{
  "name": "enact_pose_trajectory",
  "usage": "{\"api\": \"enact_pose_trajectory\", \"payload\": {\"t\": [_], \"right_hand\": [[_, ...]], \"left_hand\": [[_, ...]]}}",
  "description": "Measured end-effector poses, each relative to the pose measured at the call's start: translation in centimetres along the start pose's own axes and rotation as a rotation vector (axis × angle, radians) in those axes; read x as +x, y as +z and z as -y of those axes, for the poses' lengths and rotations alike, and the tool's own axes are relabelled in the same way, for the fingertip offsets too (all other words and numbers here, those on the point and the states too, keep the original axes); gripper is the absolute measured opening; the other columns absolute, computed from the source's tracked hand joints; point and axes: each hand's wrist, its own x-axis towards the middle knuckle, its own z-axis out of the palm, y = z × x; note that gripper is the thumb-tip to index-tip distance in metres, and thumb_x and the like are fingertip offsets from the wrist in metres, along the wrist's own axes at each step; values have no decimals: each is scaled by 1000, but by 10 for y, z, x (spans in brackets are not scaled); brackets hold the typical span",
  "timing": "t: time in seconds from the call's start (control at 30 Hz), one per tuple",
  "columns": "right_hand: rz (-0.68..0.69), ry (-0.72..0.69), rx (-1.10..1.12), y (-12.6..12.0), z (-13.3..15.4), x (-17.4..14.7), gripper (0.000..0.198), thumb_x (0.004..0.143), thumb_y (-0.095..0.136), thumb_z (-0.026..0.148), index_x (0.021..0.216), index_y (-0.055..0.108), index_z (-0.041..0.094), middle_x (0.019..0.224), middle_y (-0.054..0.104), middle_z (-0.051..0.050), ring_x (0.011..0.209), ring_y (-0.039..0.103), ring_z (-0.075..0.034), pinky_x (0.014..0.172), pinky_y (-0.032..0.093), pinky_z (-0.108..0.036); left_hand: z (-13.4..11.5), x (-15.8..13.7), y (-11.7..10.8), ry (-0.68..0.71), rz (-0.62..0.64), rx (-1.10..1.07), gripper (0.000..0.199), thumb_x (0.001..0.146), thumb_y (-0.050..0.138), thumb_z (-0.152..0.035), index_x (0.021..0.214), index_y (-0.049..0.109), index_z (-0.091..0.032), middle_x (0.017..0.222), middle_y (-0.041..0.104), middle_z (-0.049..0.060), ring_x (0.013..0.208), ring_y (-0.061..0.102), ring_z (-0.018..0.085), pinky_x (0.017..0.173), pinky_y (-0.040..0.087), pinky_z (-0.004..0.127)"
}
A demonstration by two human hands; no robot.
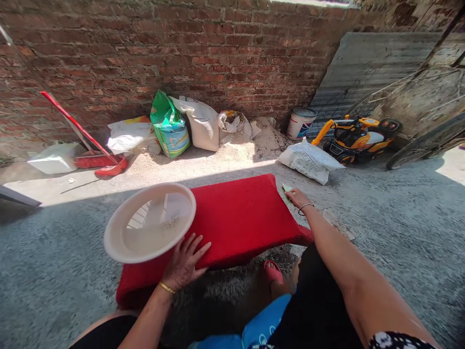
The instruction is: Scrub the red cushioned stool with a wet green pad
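A low bench or table with a red fabric cover (240,208) stands in front of me. On its left end sits a wide pale basin (119,242) of water, with some dark bits at the bottom. My left hand (185,261) lies with fingers spread on the red cover, close by the basin's near rim. Just beyond the bench's right end, my right hand (298,198) is closed on a small pale green flat piece (286,187). What kind of thing that piece is, I cannot make out.
Along the brick wall (236,53) are a green bag (170,128), a white sack (203,126), loose sandy material (269,135) and a paint bucket (301,123). A toy excavator (363,140) and another white sack (308,161) are at right; a red broom (83,128) and dustpan (112,167) at left.
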Motion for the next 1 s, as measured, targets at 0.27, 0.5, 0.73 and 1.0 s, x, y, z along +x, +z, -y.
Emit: {"api": "enact_pose_trajectory", "payload": {"t": [0.27,0.5,0.73,1.0], "right_hand": [[-22,-209,-111,32,54,-16,48,84,50,56,122,55,26,118,53,-10,99,57,-23,83,42,-32],[-4,-152,-298,22,53,-12,48,85,49,52,126,54,26,121,50,-15,102,56,-28,85,41,-39],[-143,-20,-256,10,48,-4,52,87,43,57,126,53,24,119,50,-14,96,56,-24,81,41,-36],[-64,-609,-383,76,132,-51,48,87,47,54,126,53,27,117,49,-11,98,50,-23,85,36,-32]], "left_hand": [[2,-1,1,2,2,4,64,72,65,-39,134,48,-34,140,48,7,132,37,33,108,24,53],[-1,0,0,-8,-16,-31,64,73,65,-44,134,49,-34,139,50,7,132,37,32,109,24,52],[-2,1,-2,-12,-31,-50,64,73,66,-46,133,49,-36,141,48,7,133,37,32,108,25,51],[-1,1,-2,-12,-29,-31,64,72,67,-46,132,50,-36,138,51,6,131,39,32,108,25,50]]}}
